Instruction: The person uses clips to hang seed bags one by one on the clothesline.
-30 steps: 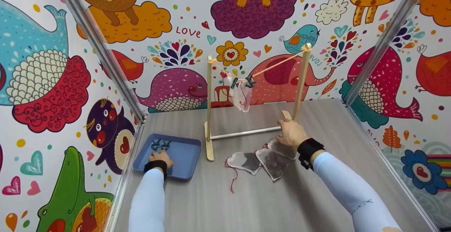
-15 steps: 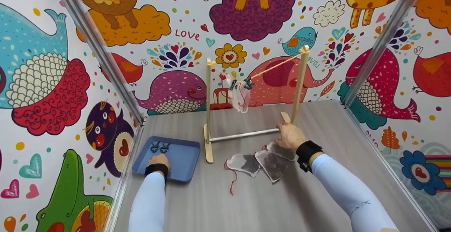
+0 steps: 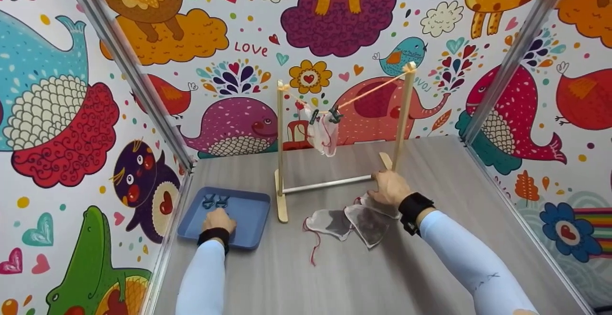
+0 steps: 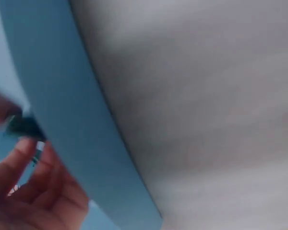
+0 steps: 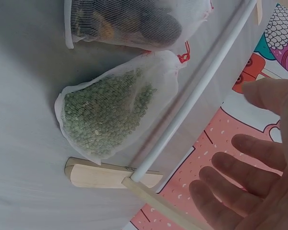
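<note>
My left hand (image 3: 219,221) is over the blue tray (image 3: 253,243), just in front of several dark green clips (image 3: 209,201). In the left wrist view its curled fingers and thumb pinch a dark green clip (image 4: 24,126), partly hidden by the tray wall. Beside the wooden rack's right post (image 3: 404,119) is my right hand (image 3: 392,188), fingers loosely spread and holding nothing in the right wrist view. Below it lie mesh drawstring bags: one with green grains (image 5: 108,110), one with dark lumps (image 5: 129,24). Another mesh bag (image 3: 323,135) hangs from the rack's cord by two dark clips.
A white rod (image 3: 330,182) joins the rack's two wooden feet. Left of the other bags, a mesh bag (image 3: 330,224) with a red string lies on the grey table (image 3: 287,276). Patterned walls (image 3: 239,33) with metal posts (image 3: 138,85) enclose the sides and back.
My left hand has drawn back slightly from the clips towards the tray's near side, its fingers now more curled. The right hand stays by the post.
</note>
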Tool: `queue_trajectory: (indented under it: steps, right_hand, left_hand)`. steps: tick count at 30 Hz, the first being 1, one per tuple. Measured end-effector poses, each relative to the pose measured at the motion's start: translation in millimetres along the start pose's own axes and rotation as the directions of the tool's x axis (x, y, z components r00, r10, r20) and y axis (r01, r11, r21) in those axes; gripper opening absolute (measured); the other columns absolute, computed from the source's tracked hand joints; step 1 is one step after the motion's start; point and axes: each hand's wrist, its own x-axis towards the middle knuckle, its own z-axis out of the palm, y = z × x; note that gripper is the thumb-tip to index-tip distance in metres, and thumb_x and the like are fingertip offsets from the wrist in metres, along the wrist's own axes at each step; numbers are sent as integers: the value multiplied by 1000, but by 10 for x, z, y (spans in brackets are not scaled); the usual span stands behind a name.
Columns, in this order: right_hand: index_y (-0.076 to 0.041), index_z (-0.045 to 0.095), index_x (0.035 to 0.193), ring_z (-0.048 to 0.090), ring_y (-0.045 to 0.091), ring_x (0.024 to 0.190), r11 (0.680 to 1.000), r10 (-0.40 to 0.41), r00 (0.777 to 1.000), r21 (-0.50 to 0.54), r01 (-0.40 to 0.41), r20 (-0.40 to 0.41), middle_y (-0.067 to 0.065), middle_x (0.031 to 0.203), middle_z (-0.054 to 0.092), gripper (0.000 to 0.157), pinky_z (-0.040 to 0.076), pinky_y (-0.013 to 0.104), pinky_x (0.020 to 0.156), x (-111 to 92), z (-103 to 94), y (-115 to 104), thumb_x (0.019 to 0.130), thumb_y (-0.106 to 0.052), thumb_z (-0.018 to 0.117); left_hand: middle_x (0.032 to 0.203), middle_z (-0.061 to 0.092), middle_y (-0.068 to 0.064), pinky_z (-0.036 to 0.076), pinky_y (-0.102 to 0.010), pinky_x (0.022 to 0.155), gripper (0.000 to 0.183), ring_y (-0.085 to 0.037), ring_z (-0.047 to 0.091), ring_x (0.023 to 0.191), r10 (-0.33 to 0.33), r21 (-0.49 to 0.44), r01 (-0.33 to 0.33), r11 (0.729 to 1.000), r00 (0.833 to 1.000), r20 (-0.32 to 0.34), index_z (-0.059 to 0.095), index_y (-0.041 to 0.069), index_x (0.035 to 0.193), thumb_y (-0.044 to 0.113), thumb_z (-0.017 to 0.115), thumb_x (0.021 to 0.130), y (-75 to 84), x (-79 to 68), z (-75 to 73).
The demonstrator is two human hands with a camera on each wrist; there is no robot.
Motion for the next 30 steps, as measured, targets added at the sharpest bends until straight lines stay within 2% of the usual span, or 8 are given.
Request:
queue_trajectory:
  steps: [5,8,13,17,19,25,27,30]
  right_hand:
    - [5,74,133,80,43,101,999,19,1000,32,-19,13,25,111,82,54,65,61,90,-7,-11,-11,96,-32,84]
    - [5,75,132,80,42,101,999,15,1000,36,-15,14,25,111,82,53,65,61,90,-10,-13,-10,96,-32,84]
    - [4,76,131,81,43,107,999,-6,1000,47,7,-7,24,117,83,50,65,62,94,-28,-14,-24,96,-31,84]
    - [2,78,129,82,42,109,996,-54,996,65,59,-74,22,119,84,45,65,61,95,-36,-26,-75,97,-29,84]
    - [0,79,126,82,40,107,994,-92,989,54,99,-115,20,116,85,40,66,60,92,-27,-31,-112,96,-27,84]
    - [-5,80,123,83,35,101,975,-206,965,44,216,-163,14,111,86,32,68,55,88,20,-73,-241,97,-23,83]
    - [-7,80,125,83,34,102,970,-225,962,54,235,-155,13,114,86,32,68,54,90,30,-86,-283,98,-23,83]
    - [-9,80,128,83,32,105,966,-241,958,56,252,-153,11,117,86,32,68,52,92,41,-85,-338,100,-24,83]
  left_hand:
    - [119,78,-37,63,-65,97,29,-54,77,107,47,20,-46,999,998,-38,77,-11,121,11,64,107,56,5,13]
    - [119,79,-35,63,-64,98,29,-53,77,109,96,47,-93,995,994,-56,78,-10,122,13,65,107,118,32,-9]
    - [117,83,-27,64,-62,94,30,-46,80,105,210,40,-207,978,974,-89,81,-4,121,21,75,105,409,58,-120]
    - [112,86,-22,65,-58,92,29,-40,82,98,315,5,-317,948,940,-132,84,0,120,23,78,103,759,58,-188]
    - [108,86,-20,66,-55,88,26,-36,83,92,366,-19,-374,927,916,-162,85,1,118,21,79,102,933,40,-198]
    - [86,83,-13,58,-41,68,18,-26,71,71,465,-106,-491,865,862,-200,84,6,94,22,81,100,1389,-76,-211]
    - [86,82,-14,57,-40,69,19,-28,72,72,499,-121,-528,841,842,-206,83,4,92,22,81,100,1512,-123,-211]
    - [91,83,-18,61,-45,75,19,-33,75,80,537,-144,-567,811,819,-203,83,2,99,20,79,102,1675,-193,-194]
